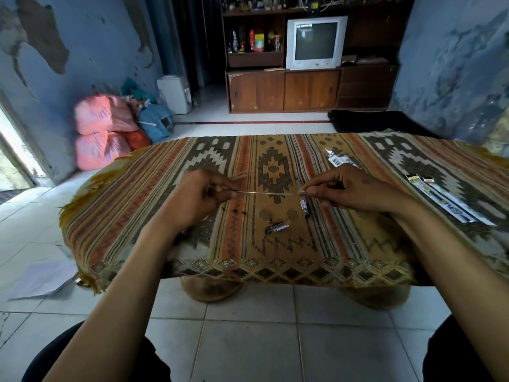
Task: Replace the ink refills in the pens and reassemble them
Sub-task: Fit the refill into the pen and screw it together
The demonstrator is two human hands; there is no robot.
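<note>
Both hands pinch refill [268, 192] ends: our left hand [202, 198] one tip, right hand [348, 193] other; refill spans between, above table [248, 271].

Single view: head-worn wide-angle camera, looking forward and down. Both forearms enter from bottom corners, left hand [199, 195] and right hand [355, 193] meeting near frame centre, close to lens. Cloth-covered bench [248, 260] spans mid-frame. Tiled floor [248, 340] fills lower foreground. Cabinet [283, 91] with television [315, 41] stands far, top centre. Edges bowed by lens. No second view.
</note>
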